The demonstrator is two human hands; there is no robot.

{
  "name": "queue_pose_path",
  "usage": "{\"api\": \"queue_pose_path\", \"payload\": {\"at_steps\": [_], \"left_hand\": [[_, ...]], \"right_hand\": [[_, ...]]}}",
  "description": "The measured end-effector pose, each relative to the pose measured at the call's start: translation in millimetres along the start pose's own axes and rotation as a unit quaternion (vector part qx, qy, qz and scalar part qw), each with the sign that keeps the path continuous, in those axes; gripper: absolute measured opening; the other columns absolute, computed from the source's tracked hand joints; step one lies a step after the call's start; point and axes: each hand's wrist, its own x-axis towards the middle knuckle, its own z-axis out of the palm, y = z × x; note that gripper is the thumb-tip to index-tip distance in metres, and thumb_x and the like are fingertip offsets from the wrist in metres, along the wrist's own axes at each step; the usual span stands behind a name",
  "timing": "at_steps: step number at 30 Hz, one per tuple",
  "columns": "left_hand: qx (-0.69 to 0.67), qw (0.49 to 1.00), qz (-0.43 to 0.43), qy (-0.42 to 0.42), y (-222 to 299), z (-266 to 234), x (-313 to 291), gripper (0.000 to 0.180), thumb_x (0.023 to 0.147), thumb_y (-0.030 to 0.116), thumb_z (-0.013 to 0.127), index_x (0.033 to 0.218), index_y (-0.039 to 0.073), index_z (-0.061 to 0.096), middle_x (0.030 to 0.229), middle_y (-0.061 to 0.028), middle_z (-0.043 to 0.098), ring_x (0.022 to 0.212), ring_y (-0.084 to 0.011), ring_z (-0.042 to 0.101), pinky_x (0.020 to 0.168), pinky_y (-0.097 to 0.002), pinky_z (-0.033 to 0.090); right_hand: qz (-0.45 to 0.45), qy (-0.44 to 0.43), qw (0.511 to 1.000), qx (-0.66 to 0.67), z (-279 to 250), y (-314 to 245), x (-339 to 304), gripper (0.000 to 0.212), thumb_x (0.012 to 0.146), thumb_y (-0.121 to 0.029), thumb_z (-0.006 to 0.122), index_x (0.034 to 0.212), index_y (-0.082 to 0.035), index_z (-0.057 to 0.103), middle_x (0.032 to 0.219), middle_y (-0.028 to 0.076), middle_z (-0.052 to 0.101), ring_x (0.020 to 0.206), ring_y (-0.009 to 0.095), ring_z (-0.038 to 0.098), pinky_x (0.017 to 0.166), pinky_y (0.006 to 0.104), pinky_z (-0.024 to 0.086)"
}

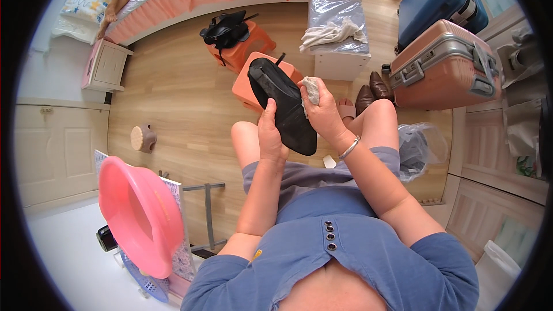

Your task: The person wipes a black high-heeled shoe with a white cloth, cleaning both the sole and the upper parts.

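At centre frame we find the left hand (pixel 271 135) gripping a black shoe (pixel 283 103) from below, sole facing up, while the right hand (pixel 322 112) presses a pale cloth (pixel 311 88) against its upper edge. Behind the shoe stand two orange stools (pixel 253 52). At upper right lie a pink suitcase (pixel 443 66) and a blue suitcase (pixel 435 0); at lower left, a pink basin (pixel 138 213).

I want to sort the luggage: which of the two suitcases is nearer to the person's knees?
The pink suitcase, beside the brown shoes; the blue suitcase lies beyond it.
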Motion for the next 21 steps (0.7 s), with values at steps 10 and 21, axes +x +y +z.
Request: {"api": "queue_pose_path", "payload": {"at_steps": [10, 21], "left_hand": [[-0.111, 0.994, -0.018, 0.002, 17.0, 20.4, 5.5, 0.037, 0.088, 0.031, 0.043, 0.108, 0.001, 0.050, 0.106, -0.0107, 0.056, 0.094, -0.0246, 0.056, 0.087, -0.0367, 0.043], [-0.015, 0.997, -0.048, 0.063, 12.5, 15.7, 10.4, 0.042, 0.089, 0.033, 0.027, 0.102, 0.001, 0.051, 0.099, -0.0144, 0.058, 0.087, -0.0260, 0.057, 0.082, -0.0367, 0.046]], "right_hand": [[-0.082, -0.008, 0.994, -0.073, -17.7, -42.7, -12.7, 0.053, 0.079, -0.038, 0.060, 0.110, 0.001, 0.043, 0.095, 0.018, 0.057, 0.086, 0.030, 0.058, 0.074, 0.0339, 0.045], [-0.302, -0.173, 0.883, -0.314, 1.8, -27.8, -44.8, 0.039, 0.082, -0.026, 0.052, 0.113, -0.002, 0.050, 0.123, 0.012, 0.044, 0.111, 0.033, 0.042, 0.094, 0.0382, 0.032]]}}
